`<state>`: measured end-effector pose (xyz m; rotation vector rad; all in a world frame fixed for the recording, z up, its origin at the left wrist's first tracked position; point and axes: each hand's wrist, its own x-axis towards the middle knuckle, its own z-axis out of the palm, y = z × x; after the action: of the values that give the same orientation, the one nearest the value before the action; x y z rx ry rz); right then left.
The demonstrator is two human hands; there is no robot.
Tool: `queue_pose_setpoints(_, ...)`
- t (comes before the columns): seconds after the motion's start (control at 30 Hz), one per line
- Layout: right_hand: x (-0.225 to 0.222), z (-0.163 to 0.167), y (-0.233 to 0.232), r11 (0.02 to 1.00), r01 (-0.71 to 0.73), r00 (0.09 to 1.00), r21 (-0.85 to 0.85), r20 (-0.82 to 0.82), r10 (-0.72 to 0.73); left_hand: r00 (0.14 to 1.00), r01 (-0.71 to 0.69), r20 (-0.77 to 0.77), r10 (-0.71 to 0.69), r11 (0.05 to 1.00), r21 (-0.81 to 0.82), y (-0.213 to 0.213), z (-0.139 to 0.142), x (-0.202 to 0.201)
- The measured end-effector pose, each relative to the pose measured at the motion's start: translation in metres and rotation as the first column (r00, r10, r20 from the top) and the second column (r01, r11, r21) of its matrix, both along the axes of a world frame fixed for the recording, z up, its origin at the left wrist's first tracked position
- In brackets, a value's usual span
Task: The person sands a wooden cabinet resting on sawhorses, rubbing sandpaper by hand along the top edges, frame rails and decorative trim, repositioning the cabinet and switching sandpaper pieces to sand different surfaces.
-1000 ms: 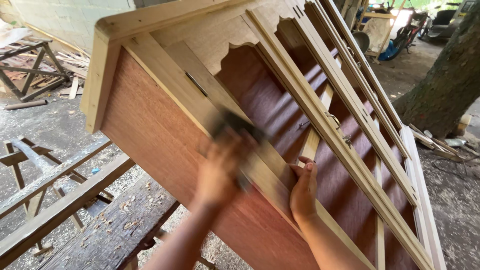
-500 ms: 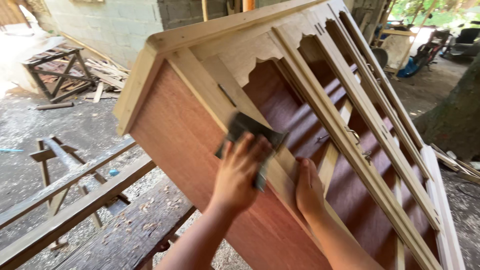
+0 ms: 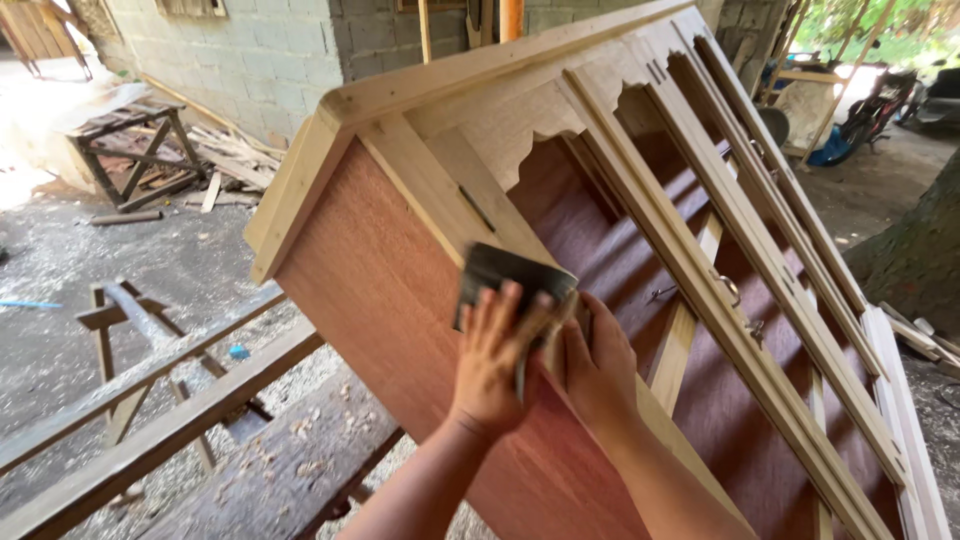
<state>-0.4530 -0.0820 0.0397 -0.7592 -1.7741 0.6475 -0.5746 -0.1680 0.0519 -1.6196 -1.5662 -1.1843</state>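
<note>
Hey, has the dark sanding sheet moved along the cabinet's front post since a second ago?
Cannot tell. The camera shifted, and the sanding sheet sits under the left hand at a similar spot on the post, below the scalloped trim.

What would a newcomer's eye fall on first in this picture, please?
A big wooden cabinet lies tilted across the middle, reddish side panel toward the camera. At its pale front edge, the left hand presses a dark sanding sheet flat, the right hand beside it. Wooden sawhorses and shavings sit at left.
</note>
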Motion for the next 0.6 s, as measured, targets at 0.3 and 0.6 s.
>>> queue_pose_setpoints(0.3, 0.002, 0.002, -0.001, 0.999, 0.043, 0.998, -0.002, 0.035, -0.043, 0.976, -0.081, 0.217, 0.01, 0.942, 0.324, 0.022, -0.002, -0.009)
queue_pose_setpoints(0.6, 0.003, 0.007, -0.003, 0.997, 0.028, 0.998, -0.075, 0.067, -0.023, 0.916, -0.287, 0.348, 0.2, 0.932, 0.22, 0.015, 0.06, -0.036)
